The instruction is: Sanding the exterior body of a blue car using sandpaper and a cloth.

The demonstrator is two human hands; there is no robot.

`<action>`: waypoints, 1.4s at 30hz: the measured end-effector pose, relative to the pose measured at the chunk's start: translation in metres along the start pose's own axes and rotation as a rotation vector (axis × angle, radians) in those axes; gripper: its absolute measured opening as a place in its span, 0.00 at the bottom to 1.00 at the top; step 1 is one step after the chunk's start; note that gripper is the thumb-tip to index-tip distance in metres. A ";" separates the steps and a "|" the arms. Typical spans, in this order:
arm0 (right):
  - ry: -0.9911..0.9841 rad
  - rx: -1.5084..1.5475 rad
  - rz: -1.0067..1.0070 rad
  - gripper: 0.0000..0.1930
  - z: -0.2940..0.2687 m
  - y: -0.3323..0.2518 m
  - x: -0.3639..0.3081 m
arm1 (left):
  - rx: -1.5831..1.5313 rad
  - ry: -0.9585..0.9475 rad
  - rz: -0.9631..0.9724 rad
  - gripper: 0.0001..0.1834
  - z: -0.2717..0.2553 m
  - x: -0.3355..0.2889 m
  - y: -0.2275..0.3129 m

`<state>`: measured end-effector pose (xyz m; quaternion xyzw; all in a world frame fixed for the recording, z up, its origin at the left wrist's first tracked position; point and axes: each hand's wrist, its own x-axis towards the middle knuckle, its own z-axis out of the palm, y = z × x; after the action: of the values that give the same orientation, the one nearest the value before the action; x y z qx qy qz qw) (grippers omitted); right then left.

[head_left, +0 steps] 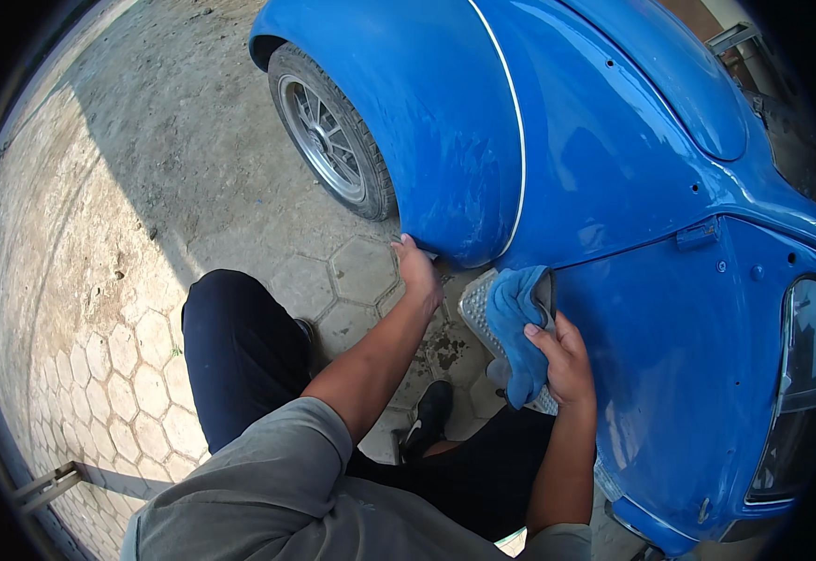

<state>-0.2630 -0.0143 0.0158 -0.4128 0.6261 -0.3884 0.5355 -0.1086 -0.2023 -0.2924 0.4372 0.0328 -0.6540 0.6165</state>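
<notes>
At the lower rim of the car's blue fender [455, 131], my left hand [418, 274] is closed around the edge, with some of its fingers hidden. My right hand [566, 363] grips a crumpled blue cloth [517, 327], thumb on top. The cloth lies over the grey, studded running board [475, 304], just below where fender and body meet. Hazy, streaky patches show on the fender's blue paint.
A wheel [324, 140] with a silver spoked rim stands under the fender. To the right is the blue car door [660, 346] with its window. Hexagonal pavers [366, 268] meet bare dirt. My dark shoe [429, 416] rests close to the running board.
</notes>
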 end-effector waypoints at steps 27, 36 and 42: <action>0.024 0.041 -0.055 0.24 -0.003 -0.011 -0.004 | -0.161 0.030 -0.076 0.48 0.059 -0.040 0.050; 0.010 0.036 -0.058 0.23 0.003 -0.017 0.003 | -0.180 0.186 -0.326 0.38 0.037 0.004 0.044; -0.006 0.040 -0.045 0.24 0.000 -0.016 0.007 | -0.026 0.312 0.016 0.38 0.034 -0.008 0.003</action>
<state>-0.2625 -0.0262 0.0280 -0.4171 0.6071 -0.4115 0.5368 -0.1252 -0.2164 -0.2650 0.5258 0.1332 -0.5725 0.6148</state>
